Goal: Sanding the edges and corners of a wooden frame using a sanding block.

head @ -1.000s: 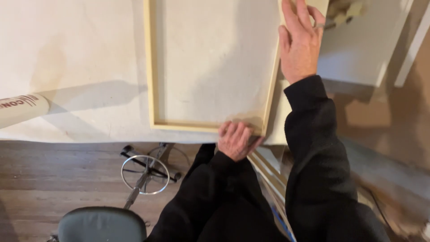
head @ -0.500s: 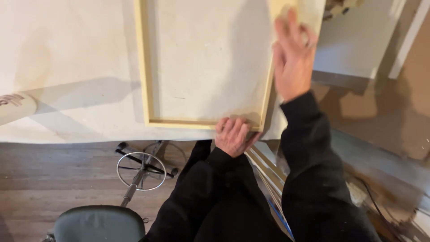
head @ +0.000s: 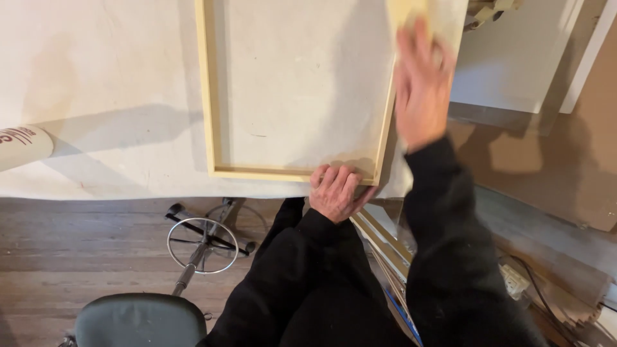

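**Two hands on a pale wooden frame at the table's near edge**

A person in black sleeves is leaning over a table covered with off-white paper. A pale wooden frame is lying flat on that paper, its near rail running just inside the table's near edge and its far end passing out of view.

The left hand is pressing down on the frame's near right corner, fingers curled over the rail and gripping it. The right hand is lying farther away along the frame's right rail, fingers stretched out and open; it is blurred, so I cannot tell whether it is pressing on the wood or only hovering over it.

At the left edge, a cream cardboard tube with red lettering is resting on the paper, well apart from the frame. Below the table, a stool with a dark padded seat and a metal foot ring is standing on the wooden floor. To the right, spare wooden strips are leaning near the person's legs, and a white panel is sitting beyond the right hand.
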